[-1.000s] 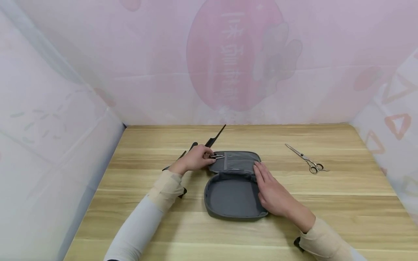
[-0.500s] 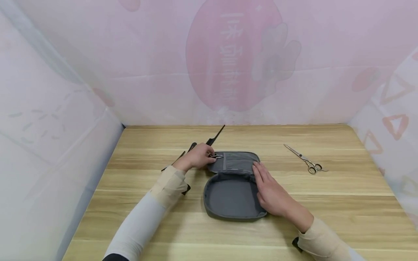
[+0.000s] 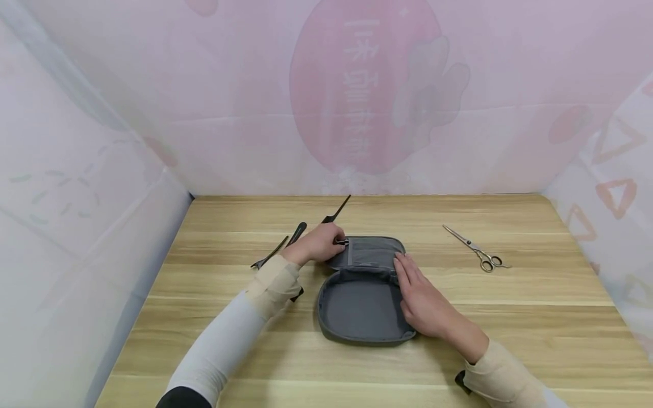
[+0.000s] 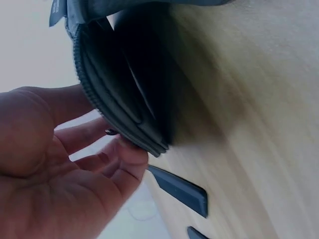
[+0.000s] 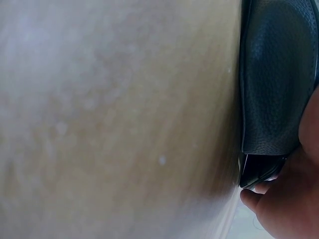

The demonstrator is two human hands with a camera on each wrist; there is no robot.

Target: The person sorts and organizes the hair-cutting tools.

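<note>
An open grey zip case (image 3: pixel 362 306) lies in the middle of the wooden table (image 3: pixel 510 317). My left hand (image 3: pixel 318 242) is at the left end of its far half, fingers curled on the metal handles of small scissors (image 3: pixel 344 242) tucked into a pocket there; most of them is hidden. In the left wrist view my left hand (image 4: pixel 75 169) reaches round the case's (image 4: pixel 124 99) zipped edge. My right hand (image 3: pixel 420 294) lies flat, fingers straight, on the case's right rim. The right wrist view shows only my right hand (image 5: pixel 284 199) beside the case's (image 5: pixel 279 74) dark shell.
Silver scissors (image 3: pixel 476 252) lie apart at the right. A black tail comb (image 3: pixel 336 209) and two black clips (image 3: pixel 297 231) (image 3: pixel 267 260) lie left of and behind the case. Pink and white sheets wall the table on three sides.
My left hand has slid right toward the case, and the small scissors' handles have gone further under my fingers and into the pocket. My right hand has stayed put.
</note>
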